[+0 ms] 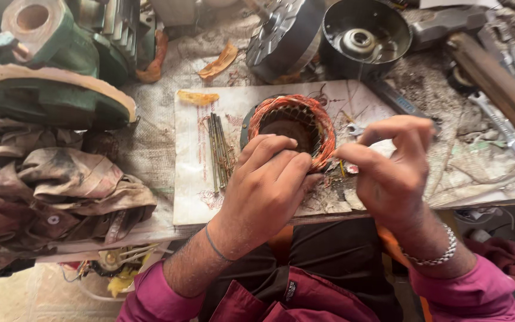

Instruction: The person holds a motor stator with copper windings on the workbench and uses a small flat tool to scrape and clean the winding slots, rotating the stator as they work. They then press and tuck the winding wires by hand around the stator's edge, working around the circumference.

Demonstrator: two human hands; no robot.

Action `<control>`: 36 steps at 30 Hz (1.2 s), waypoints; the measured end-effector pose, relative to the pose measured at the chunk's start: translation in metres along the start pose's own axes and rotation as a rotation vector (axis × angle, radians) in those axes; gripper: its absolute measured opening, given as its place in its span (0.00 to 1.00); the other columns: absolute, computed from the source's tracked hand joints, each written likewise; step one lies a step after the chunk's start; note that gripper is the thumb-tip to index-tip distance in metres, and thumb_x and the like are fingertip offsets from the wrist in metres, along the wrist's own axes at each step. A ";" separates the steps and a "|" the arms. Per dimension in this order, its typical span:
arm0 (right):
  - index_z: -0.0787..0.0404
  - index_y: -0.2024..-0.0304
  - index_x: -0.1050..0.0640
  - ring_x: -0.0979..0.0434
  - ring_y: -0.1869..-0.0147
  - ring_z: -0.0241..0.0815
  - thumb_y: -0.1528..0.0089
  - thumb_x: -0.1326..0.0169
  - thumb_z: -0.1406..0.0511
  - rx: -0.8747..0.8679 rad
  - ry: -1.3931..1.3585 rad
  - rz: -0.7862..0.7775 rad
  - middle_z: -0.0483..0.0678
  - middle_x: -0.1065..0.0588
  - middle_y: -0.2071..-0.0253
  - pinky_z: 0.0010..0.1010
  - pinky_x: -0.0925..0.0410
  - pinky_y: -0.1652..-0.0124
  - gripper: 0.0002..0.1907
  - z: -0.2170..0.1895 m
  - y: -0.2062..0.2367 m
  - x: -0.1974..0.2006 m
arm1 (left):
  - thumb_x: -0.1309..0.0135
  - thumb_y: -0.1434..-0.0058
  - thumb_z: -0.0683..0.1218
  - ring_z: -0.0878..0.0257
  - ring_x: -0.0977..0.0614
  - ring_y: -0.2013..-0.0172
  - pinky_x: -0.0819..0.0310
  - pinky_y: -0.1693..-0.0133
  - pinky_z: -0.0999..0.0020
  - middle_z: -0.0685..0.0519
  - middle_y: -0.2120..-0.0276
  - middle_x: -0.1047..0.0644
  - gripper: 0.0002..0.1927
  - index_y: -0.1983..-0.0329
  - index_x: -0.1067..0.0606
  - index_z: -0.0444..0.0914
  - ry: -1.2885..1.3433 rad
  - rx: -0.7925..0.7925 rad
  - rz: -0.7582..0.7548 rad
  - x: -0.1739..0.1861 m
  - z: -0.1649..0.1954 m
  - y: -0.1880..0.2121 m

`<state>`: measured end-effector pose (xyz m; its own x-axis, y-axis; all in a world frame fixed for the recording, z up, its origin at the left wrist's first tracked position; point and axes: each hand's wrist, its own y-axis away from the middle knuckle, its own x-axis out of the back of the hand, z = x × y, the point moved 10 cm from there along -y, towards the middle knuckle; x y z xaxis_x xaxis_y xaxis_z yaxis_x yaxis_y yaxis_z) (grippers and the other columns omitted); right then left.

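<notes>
The round stator ring wound with orange copper wire (293, 122) lay under the left hand (269, 179), whose fingers rested on its rim; beside it, the right hand (391, 170) pinched thin wire.

You're at a cluttered workbench (156, 137) covered in grimy cloth, under soft, even light. Left of the grip, a heap of dirty rags (55, 191) spills over the bench edge; below that, pale speckled floor (25, 295) shows at bottom left.
</notes>
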<state>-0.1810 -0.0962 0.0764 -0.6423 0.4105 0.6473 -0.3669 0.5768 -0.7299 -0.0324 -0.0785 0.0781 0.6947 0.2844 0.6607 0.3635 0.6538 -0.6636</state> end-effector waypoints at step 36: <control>0.51 0.58 0.17 0.32 0.49 0.47 0.50 0.43 0.79 0.006 0.019 -0.080 0.43 0.28 0.60 0.37 0.41 0.49 0.22 -0.004 -0.002 -0.005 | 0.37 0.37 0.46 0.51 0.23 0.47 0.32 0.41 0.54 0.49 0.61 0.23 0.12 0.58 0.25 0.36 0.000 -0.007 -0.002 -0.001 0.000 0.002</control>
<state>-0.1742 -0.0961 0.0754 -0.5981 0.3761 0.7077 -0.4206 0.6044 -0.6766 -0.0328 -0.0775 0.0764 0.6941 0.2829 0.6620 0.3694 0.6493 -0.6648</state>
